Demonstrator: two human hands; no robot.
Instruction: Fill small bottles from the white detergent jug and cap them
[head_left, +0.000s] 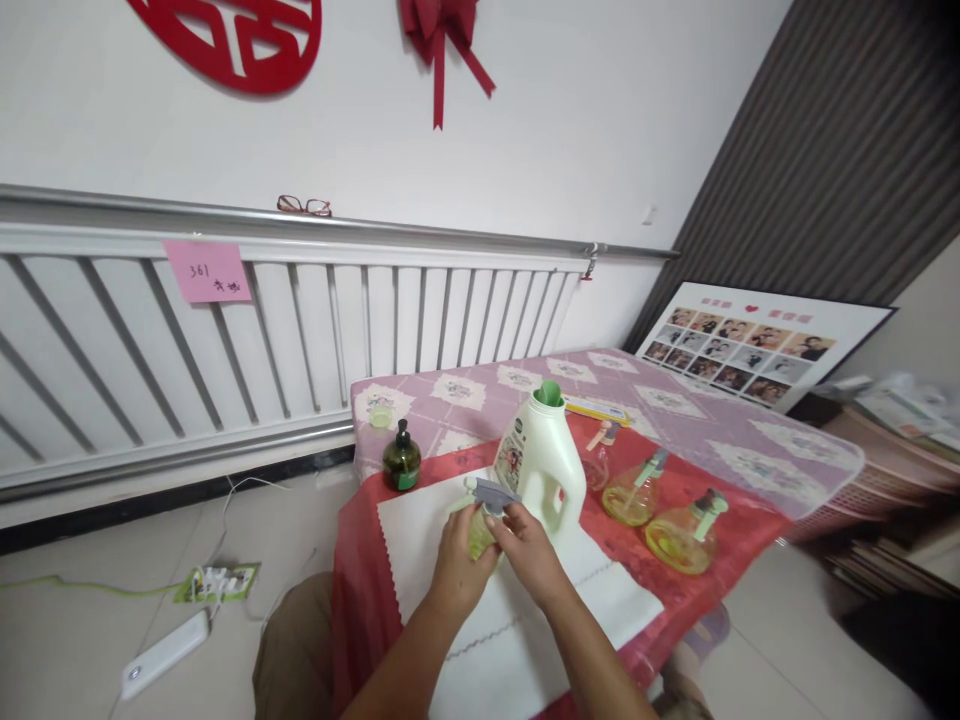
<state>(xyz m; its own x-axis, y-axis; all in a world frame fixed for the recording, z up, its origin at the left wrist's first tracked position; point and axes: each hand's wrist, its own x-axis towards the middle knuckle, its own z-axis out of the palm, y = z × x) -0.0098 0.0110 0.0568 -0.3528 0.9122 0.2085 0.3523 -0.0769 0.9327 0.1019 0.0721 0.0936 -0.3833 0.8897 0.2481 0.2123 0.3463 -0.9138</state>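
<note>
My left hand (459,560) is wrapped round a small yellow-green spray bottle (477,532) over a white cloth (517,620). My right hand (531,552) pinches the bottle's grey spray head (491,493) from the right. Just behind them stands a white detergent jug (541,460) with a green cap and a side handle. Both forearms reach in from the bottom of the view.
Two round yellow spray bottles (634,492) (686,535) stand to the right on the red tablecloth (360,570). A dark green pump bottle (402,458) sits at the left. A white radiator cover (225,340) runs behind. A power strip (165,652) lies on the floor.
</note>
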